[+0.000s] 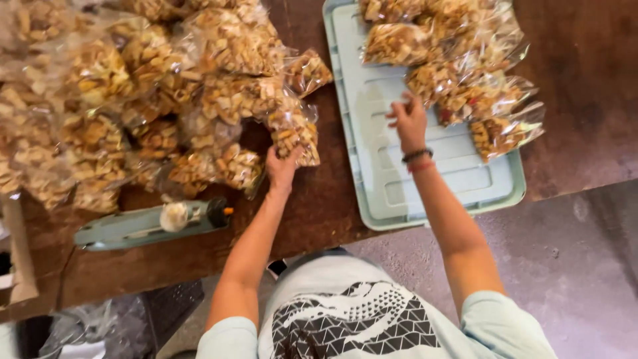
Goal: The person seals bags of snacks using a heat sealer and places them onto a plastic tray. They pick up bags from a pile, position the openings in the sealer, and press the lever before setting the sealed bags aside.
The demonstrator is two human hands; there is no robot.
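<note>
My left hand [282,166] grips a clear packet of tan snack pieces [296,133] at the near edge of a big heap of like packets [133,86] on the brown wooden table. My right hand [409,119], with bead bracelets on the wrist, reaches over a pale green plastic tray [399,193]. Its fingers are bent at the edge of the snack packets [465,86] piled on the tray's far and right side. I cannot see anything held in it.
A pale green bar-shaped heat sealer [153,225] lies on the table [312,213] near its front edge, left of my left arm. A grey concrete floor [578,266] shows at the right. Crumpled plastic [93,326] sits under the table at the lower left.
</note>
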